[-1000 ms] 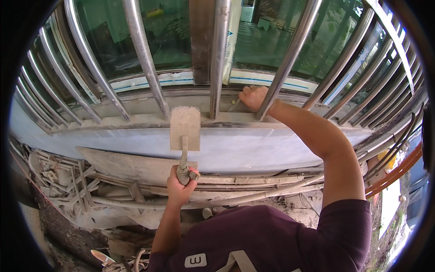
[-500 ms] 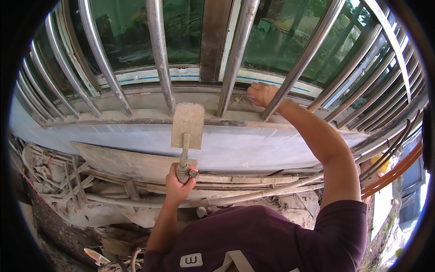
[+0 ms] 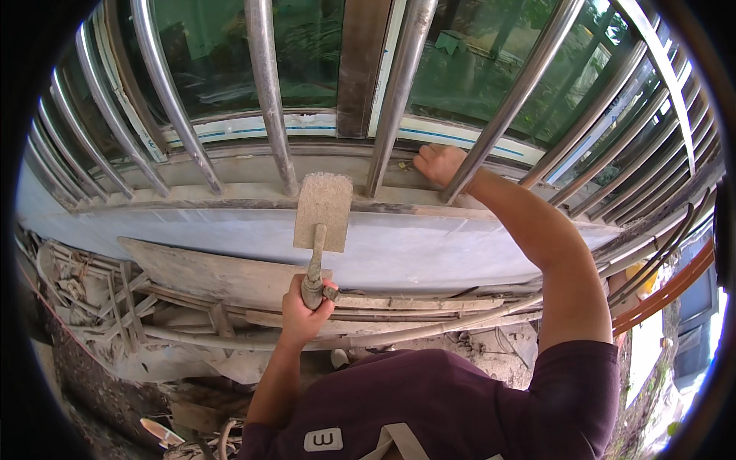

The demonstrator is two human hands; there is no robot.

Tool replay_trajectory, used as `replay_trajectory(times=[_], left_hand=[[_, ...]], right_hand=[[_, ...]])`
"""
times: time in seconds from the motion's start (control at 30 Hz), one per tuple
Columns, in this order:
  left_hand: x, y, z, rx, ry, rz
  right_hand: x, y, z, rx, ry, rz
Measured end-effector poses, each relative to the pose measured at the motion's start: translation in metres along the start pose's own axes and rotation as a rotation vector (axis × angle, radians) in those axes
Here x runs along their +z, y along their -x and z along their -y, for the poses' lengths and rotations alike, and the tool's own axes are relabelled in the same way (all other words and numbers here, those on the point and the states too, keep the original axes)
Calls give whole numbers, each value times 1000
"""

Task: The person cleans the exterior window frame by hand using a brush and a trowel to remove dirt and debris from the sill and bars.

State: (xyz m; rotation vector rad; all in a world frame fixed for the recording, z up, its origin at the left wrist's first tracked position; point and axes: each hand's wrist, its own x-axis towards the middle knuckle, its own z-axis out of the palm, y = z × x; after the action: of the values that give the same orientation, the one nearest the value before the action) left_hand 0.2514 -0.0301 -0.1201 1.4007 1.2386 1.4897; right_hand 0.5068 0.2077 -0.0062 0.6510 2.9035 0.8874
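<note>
My left hand is closed round the handle of a plastering trowel. Its flat blade is crusted with dry grey-beige mortar and points away from me, in front of the ledge edge. A small grey knob shows beside the thumb; what it belongs to is hidden. My right hand reaches between two steel bars to the window sill. Its fingers are curled down at the sill, close to the frame, and anything in them is hidden. Small yellowish bits lie on the sill beside it.
Upright steel bars stand in front of the green-tinted window. Below the ledge is a pale wall. A leaning board, long poles and scrap wood lie at its foot. Orange pipes run at right.
My left hand and the trowel have shifted slightly to the right. My right hand has slid a little to the left and nearer along the sill, its fingers curled further under.
</note>
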Motion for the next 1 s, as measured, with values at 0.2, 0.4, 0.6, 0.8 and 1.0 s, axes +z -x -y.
replay_trajectory(times=[0.2,0.4,0.6,0.8,1.0], left_hand=[[6,0,2,-30,34,12],[13,-2,-3,-47,50,68],[14,-2,2,24,12,51],[9,-2,-3,-15,-7,32],[6,-7,-4,-5,-16,96]], right_hand=[[1,24,-8,112,-12,251],[22,52,-19,367,37,596],[24,54,-25,730,90,994],[0,56,-22,595,14,683],[5,46,-6,508,52,438]])
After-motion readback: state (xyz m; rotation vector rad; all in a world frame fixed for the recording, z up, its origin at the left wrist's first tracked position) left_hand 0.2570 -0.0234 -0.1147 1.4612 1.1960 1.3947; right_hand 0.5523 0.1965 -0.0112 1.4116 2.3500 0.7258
